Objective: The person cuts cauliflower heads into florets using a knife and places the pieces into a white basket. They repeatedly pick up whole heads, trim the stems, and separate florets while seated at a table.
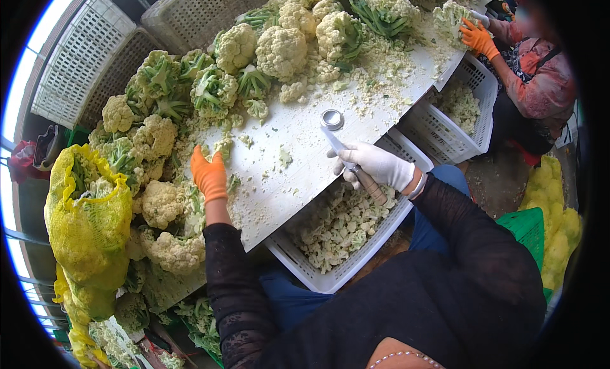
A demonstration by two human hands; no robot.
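My left hand, in an orange glove, reaches over the left part of the white work table. Its thumb and fingers are apart beside a small cauliflower piece, and I cannot tell whether they touch it. Several cauliflower heads are heaped just left of that hand. In a white glove, my right hand grips a knife with a wooden handle, its blade pointing away from me over the table edge. Close to the blade tip stands a small round metal cup or ring.
Below the table edge, a white plastic crate holds cut florets. Another crate stands right, near a co-worker handling a cauliflower. A yellow mesh sack is at left. Perforated crates line the back.
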